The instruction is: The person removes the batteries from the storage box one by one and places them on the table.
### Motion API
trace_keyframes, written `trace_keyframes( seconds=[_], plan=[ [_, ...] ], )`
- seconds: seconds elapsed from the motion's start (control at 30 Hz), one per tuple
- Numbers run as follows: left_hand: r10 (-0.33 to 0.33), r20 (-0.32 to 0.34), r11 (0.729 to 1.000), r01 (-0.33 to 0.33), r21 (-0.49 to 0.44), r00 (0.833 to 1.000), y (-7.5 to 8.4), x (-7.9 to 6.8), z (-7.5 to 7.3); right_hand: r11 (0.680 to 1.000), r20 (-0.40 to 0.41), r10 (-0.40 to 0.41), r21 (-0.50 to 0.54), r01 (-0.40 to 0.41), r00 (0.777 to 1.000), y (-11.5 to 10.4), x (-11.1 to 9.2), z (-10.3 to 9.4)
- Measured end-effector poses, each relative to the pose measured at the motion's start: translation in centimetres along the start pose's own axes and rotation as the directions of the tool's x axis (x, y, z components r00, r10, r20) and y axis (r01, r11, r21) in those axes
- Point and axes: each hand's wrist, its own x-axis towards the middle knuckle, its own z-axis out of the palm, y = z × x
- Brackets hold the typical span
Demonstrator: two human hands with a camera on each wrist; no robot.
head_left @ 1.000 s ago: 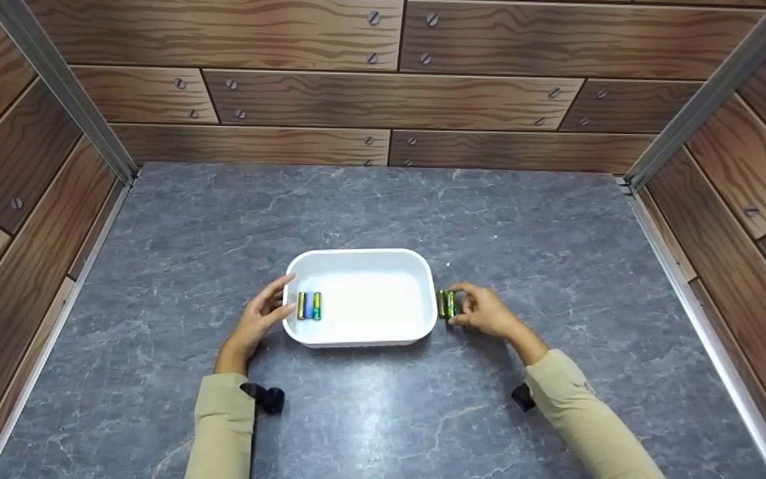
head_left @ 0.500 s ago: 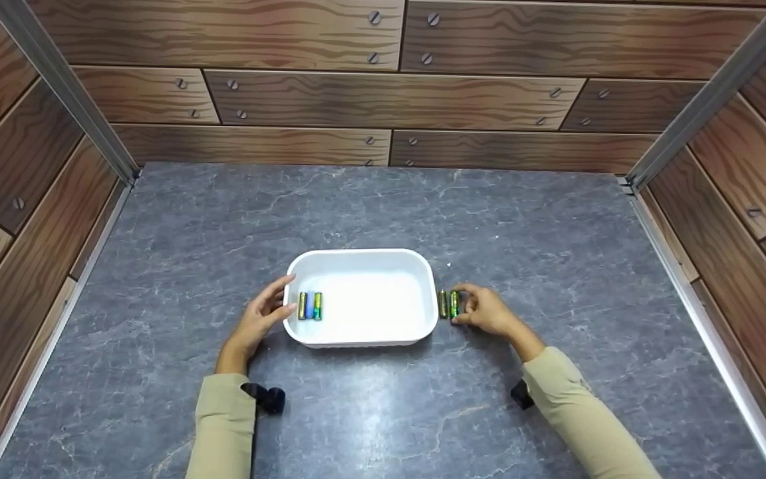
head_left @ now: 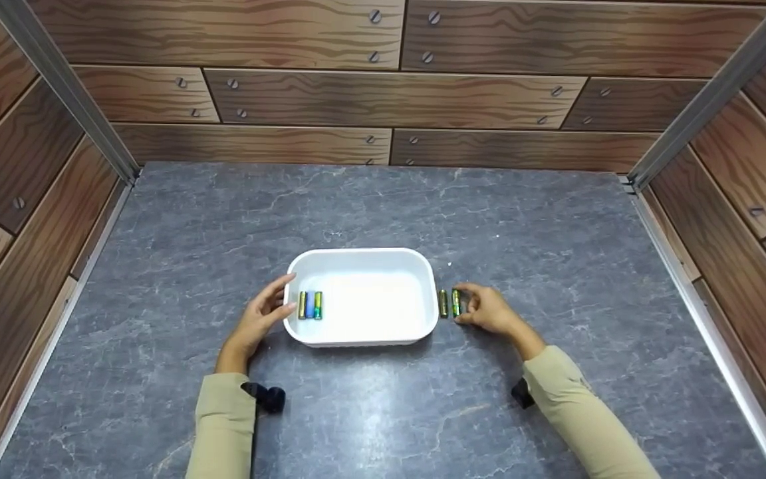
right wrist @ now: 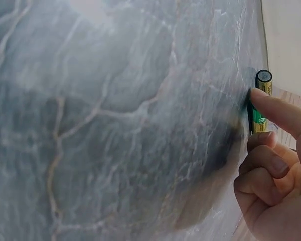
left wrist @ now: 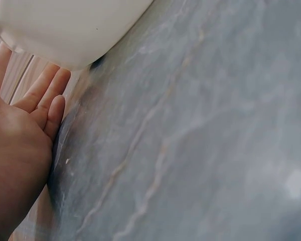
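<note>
A white rectangular tub (head_left: 370,336) stands on the grey marbled table, with three batteries lying side by side at its left end; the blue battery (head_left: 310,306) is the middle one. My left hand (head_left: 255,322) rests at the tub's left rim, fingers relaxed and fairly straight; the left wrist view shows them against the outer wall. Just outside the right wall, two green-and-gold batteries lie parallel, a small gap apart. My right hand (head_left: 487,311) pinches the outer battery (head_left: 456,303) by its ends between thumb and a finger. The inner battery (head_left: 443,304) lies closer to the tub.
Wood-patterned panels (head_left: 330,100) enclose the back and sides of the table (head_left: 383,206). Metal posts stand at the back corners, such as the right post (head_left: 709,100). A black wrist camera (head_left: 270,399) is strapped beside the left sleeve.
My right hand has shifted slightly right with the outer battery, so the gap between it and the inner battery has widened. The left hand and the tub stay in place.
</note>
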Motion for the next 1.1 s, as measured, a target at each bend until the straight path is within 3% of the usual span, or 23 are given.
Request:
trace_keyframes(
  seconds=[0.33,0.8,1.1],
  plan=[
    [-0.018,-0.014,1.0,0.018,0.005,1.0,0.1,0.0,0.0,0.999,0.0,0.024,0.026,-0.024,1.0,-0.6,-0.1,-0.4],
    [-0.019,-0.003,1.0,0.019,0.004,1.0,0.1,0.0,0.0,0.999,-0.019,-0.044,0.008,0.044,0.999,-2.2,-0.5,-0.8],
    [-0.004,-0.005,1.0,0.004,-0.002,1.0,0.0,0.0,0.0,0.998,-0.077,-0.038,0.043,0.041,0.996,-3.9,-0.9,-0.7]
  ],
)
